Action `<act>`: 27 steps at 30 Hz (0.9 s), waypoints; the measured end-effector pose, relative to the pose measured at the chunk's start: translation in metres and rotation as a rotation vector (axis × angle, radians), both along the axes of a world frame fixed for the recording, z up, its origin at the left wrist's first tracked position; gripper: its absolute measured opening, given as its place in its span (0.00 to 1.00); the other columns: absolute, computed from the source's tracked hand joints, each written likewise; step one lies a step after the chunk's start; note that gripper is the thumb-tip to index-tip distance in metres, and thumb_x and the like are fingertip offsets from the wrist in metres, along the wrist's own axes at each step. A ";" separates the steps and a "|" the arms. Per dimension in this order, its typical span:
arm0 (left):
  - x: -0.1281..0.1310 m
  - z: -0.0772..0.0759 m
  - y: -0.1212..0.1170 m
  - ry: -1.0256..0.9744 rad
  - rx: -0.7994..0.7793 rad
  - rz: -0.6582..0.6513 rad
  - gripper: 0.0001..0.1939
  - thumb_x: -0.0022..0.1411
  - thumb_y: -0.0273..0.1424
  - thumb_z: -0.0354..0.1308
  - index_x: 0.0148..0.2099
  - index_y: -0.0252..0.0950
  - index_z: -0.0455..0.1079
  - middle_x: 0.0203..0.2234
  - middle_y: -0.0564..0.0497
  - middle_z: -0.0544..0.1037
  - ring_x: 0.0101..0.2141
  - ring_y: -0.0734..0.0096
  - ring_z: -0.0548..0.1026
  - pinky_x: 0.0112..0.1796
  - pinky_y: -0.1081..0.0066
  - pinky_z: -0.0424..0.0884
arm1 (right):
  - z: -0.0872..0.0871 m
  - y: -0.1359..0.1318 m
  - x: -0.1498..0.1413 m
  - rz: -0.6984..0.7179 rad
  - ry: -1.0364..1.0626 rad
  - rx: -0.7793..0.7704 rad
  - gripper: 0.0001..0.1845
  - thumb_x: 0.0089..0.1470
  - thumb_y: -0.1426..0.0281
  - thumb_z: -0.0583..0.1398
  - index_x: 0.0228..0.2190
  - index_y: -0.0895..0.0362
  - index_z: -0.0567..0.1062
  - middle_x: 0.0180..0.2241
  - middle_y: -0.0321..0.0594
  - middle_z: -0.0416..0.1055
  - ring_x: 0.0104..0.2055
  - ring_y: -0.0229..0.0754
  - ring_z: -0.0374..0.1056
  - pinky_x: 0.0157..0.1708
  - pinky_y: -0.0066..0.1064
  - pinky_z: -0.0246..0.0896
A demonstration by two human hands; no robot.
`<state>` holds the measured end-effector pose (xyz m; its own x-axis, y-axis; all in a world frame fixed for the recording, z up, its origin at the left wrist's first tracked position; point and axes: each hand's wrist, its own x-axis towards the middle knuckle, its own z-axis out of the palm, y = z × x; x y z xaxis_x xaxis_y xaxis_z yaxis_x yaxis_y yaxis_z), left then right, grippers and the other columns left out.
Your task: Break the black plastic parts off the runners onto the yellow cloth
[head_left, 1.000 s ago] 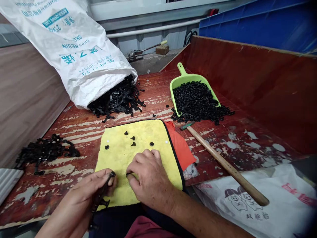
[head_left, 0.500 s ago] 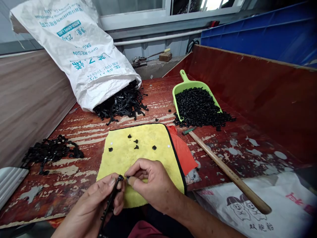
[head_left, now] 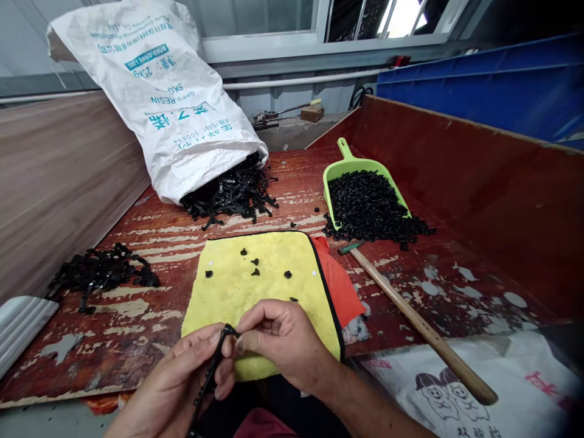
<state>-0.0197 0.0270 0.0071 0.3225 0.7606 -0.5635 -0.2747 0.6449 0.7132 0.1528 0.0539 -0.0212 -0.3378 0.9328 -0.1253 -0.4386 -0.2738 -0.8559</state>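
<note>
My left hand (head_left: 194, 365) is closed around a long, thin black plastic strip (head_left: 210, 372), tilted with its upper end pointing away from me. At that upper end my right hand (head_left: 278, 340) pinches a small black plug-like piece, mostly hidden by the fingertips and touching the strip's tip. Both hands are over the near part of a yellow cloth (head_left: 228, 304) with a dark border. Several small black plugs (head_left: 255, 262) lie scattered on the cloth beyond my fingers.
A green dustpan (head_left: 345, 152) holds a heap of small black pieces (head_left: 369, 201). A hammer (head_left: 415, 316) lies to the right, near a red cloth (head_left: 337, 286). Black strips spill from a white sack (head_left: 196, 109); another pile of strips (head_left: 100, 271) sits left. Wooden side boards (head_left: 456, 164) flank the table.
My right hand has brought the small piece up against the strip's upper end, closing the slight gap. The whole view has shifted a little.
</note>
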 end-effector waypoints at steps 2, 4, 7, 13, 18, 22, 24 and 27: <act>0.001 0.000 0.001 -0.017 0.028 -0.012 0.13 0.62 0.39 0.61 0.32 0.34 0.76 0.22 0.53 0.67 0.25 0.73 0.62 0.28 0.74 0.65 | 0.000 0.001 0.002 0.048 0.011 -0.019 0.25 0.37 0.53 0.74 0.26 0.59 0.76 0.24 0.36 0.74 0.27 0.37 0.72 0.34 0.33 0.71; 0.002 0.000 0.001 -0.020 0.044 -0.019 0.14 0.62 0.39 0.61 0.31 0.33 0.76 0.23 0.52 0.67 0.25 0.74 0.61 0.27 0.74 0.64 | 0.000 0.001 0.005 0.089 0.004 -0.026 0.25 0.38 0.52 0.74 0.26 0.60 0.76 0.24 0.35 0.74 0.25 0.36 0.71 0.33 0.31 0.70; 0.003 0.000 0.001 -0.030 0.041 -0.010 0.13 0.61 0.38 0.62 0.31 0.33 0.76 0.23 0.53 0.66 0.24 0.75 0.60 0.27 0.74 0.63 | -0.001 0.001 0.006 0.098 -0.002 -0.014 0.24 0.39 0.52 0.73 0.26 0.60 0.76 0.24 0.36 0.74 0.26 0.35 0.71 0.33 0.30 0.69; 0.003 -0.007 -0.007 -0.175 -0.087 0.005 0.10 0.59 0.36 0.64 0.30 0.33 0.75 0.23 0.54 0.64 0.23 0.77 0.57 0.24 0.74 0.59 | -0.005 -0.001 0.004 0.005 -0.074 0.121 0.20 0.37 0.56 0.75 0.23 0.58 0.77 0.28 0.37 0.75 0.30 0.36 0.71 0.33 0.27 0.68; 0.005 -0.012 -0.010 -0.203 -0.098 0.030 0.11 0.61 0.35 0.62 0.32 0.32 0.74 0.26 0.53 0.65 0.23 0.78 0.56 0.24 0.74 0.59 | -0.009 0.000 0.003 0.046 -0.074 0.098 0.21 0.39 0.54 0.73 0.24 0.58 0.77 0.27 0.37 0.75 0.29 0.36 0.71 0.32 0.27 0.68; 0.006 -0.010 -0.009 -0.171 -0.085 -0.007 0.12 0.61 0.36 0.62 0.30 0.33 0.74 0.23 0.54 0.63 0.22 0.77 0.54 0.23 0.74 0.58 | -0.005 0.003 0.010 0.103 -0.172 0.206 0.20 0.43 0.53 0.71 0.24 0.58 0.77 0.27 0.37 0.76 0.29 0.37 0.72 0.32 0.28 0.68; 0.005 -0.007 -0.007 -0.134 -0.076 0.002 0.12 0.61 0.37 0.62 0.30 0.33 0.73 0.23 0.54 0.62 0.22 0.76 0.55 0.23 0.74 0.58 | 0.000 0.004 0.013 0.081 -0.285 0.378 0.16 0.49 0.57 0.70 0.24 0.57 0.78 0.28 0.38 0.77 0.31 0.38 0.73 0.35 0.29 0.67; 0.003 -0.006 -0.005 -0.082 -0.057 -0.003 0.13 0.60 0.38 0.62 0.29 0.34 0.73 0.22 0.55 0.61 0.22 0.76 0.56 0.23 0.74 0.58 | 0.008 0.002 0.017 0.067 -0.429 0.588 0.08 0.55 0.66 0.66 0.27 0.56 0.80 0.30 0.39 0.78 0.33 0.37 0.73 0.38 0.28 0.66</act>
